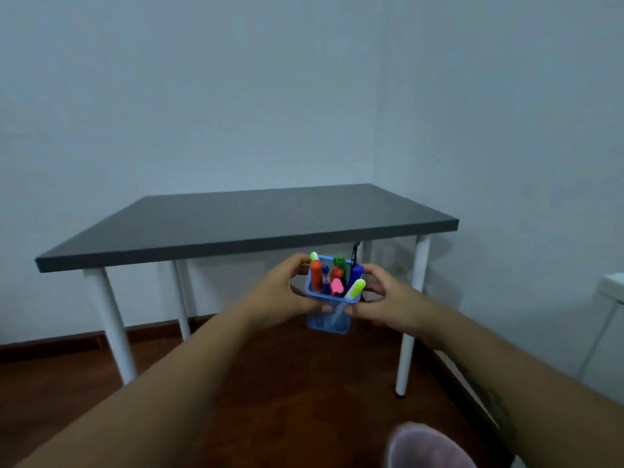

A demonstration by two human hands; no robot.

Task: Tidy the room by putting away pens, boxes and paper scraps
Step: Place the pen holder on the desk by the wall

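A blue mesh pen holder hangs in the air in front of me, below the near edge of the dark table. Several markers and pens in orange, green, pink, blue and yellow stand in it. My left hand grips the holder's left side with fingers curled round its rim. My right hand grips the right side the same way, thumb on the near face.
The table has white legs and stands in a corner against pale walls. The floor is dark red-brown wood. A white piece of furniture shows at the right edge. A pinkish blurred shape sits at the bottom.
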